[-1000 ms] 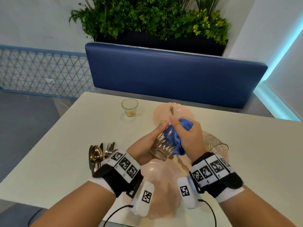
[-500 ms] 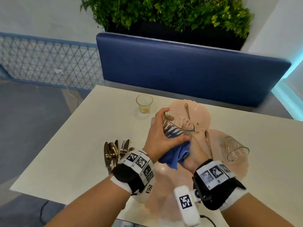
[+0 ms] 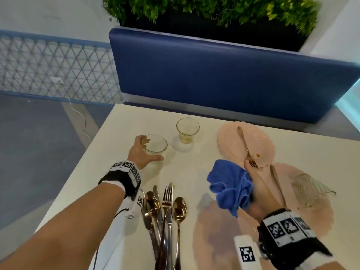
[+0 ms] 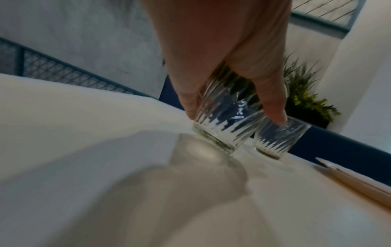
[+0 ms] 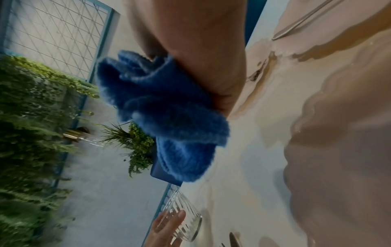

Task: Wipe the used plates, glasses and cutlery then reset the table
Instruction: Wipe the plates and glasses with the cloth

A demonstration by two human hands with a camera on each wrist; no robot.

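My left hand grips a clear ribbed glass near the table's far left edge, fingers curled round its side. In the left wrist view the glass is slightly tilted with its base at the table top. A second glass with yellowish residue stands just to its right. My right hand holds a bunched blue cloth above the pink plates, and the cloth hides its fingers. A third glass lies on its side on the right pink plate.
A pile of gold and silver cutlery lies near the front edge. A dirty fork rests on the far pink plate, and another utensil lies beside it. The blue bench back runs behind the cream table.
My left hand carried the glass from the middle of the table out to the far left, beside the other glass. The right hand with the cloth drew away from the glass.
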